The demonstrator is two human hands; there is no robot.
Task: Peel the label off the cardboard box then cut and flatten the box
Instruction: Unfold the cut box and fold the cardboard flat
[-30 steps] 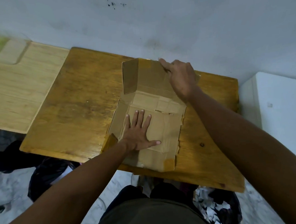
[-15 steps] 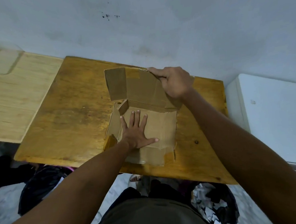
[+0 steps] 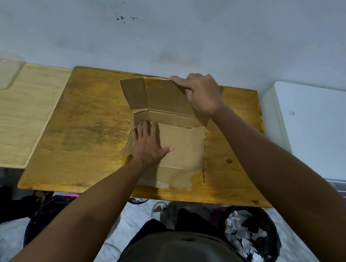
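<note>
The opened brown cardboard box (image 3: 181, 150) lies spread out on the brown wooden table (image 3: 83, 136). Its near panels lie flat; the far panel (image 3: 161, 95) is raised and leans back toward the wall. My left hand (image 3: 148, 144) presses flat with straight fingers on the left part of the flat panel. My right hand (image 3: 201, 93) grips the upper right edge of the raised far panel, fingers curled over it. No label or cutting tool is visible.
A lighter wooden surface (image 3: 15, 120) adjoins the table on the left. A white cabinet (image 3: 317, 126) stands at the right. Below the table's near edge a black bin (image 3: 253, 237) holds torn paper scraps, and dark bags (image 3: 41, 215) lie on the floor.
My left hand slid a little toward the fold at the far left of the flat panel. My right hand still holds the far panel, which now leans further back and looks more opened out.
</note>
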